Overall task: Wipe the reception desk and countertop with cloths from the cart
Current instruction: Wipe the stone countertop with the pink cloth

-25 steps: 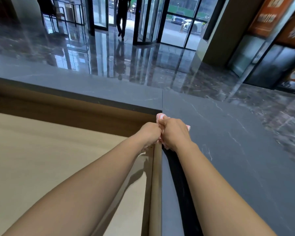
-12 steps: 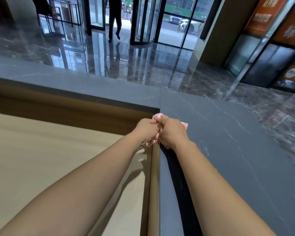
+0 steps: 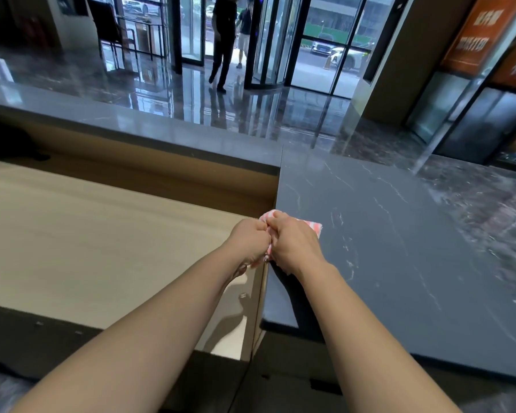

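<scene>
At countertop (image 3: 385,234) edge, left hand (image 3: 248,242) and right hand (image 3: 292,245) gripping pink cloth (image 3: 312,227)

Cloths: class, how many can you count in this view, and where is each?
1. A pink-and-white striped cloth sits at the inner edge of the dark countertop, gripped by the left hand and the right hand. Others may lie out of view.
</scene>
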Demonstrator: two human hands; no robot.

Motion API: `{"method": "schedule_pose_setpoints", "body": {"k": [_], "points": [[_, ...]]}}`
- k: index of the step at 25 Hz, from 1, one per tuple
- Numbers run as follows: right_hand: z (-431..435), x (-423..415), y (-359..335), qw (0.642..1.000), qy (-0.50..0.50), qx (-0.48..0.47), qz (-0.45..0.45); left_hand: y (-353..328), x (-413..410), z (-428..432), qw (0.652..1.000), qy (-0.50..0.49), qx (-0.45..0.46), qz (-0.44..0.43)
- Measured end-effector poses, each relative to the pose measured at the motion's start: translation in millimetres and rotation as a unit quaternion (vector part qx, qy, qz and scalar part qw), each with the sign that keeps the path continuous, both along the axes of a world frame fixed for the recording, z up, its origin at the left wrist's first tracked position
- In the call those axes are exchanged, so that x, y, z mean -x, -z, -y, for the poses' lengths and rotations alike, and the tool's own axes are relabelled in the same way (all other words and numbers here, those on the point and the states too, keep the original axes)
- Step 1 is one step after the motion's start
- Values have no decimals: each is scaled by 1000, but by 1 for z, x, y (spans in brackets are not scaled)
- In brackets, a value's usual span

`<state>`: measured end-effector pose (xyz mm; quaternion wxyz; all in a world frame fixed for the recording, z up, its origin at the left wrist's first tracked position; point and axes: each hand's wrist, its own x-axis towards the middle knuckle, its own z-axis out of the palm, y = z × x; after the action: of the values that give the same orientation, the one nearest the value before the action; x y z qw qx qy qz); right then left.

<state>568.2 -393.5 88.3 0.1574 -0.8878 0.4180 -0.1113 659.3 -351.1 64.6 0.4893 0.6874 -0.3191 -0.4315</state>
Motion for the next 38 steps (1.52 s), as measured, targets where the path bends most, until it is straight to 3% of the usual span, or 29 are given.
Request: {"method": "schedule_pose_setpoints", "body": {"k": [11, 15, 17, 19, 21, 27, 38], "points": [[-99, 54, 7, 998, -52, 28, 19, -7, 49, -107, 996, 8, -38, 86], [-106, 75, -6, 993, -82, -76, 49, -12, 52, -125, 990, 21, -20, 141], [-102, 88, -9, 991, -102, -89, 22, -15, 50, -129, 945, 74, -10, 319], [-99, 96, -3, 994, -101, -42, -13, -18, 53, -129, 839, 134, -8, 527], [-99, 99, 6, 996, -84, 15, 2, -21, 57, -127, 783, 135, 33, 606], [-95, 109, 13, 997, -55, 52, -4, -16, 61, -114, 768, 148, 79, 618], [-54, 242, 12, 991, 65, -66, 97, -4, 184, -46, 765, 192, 126, 602]]}}
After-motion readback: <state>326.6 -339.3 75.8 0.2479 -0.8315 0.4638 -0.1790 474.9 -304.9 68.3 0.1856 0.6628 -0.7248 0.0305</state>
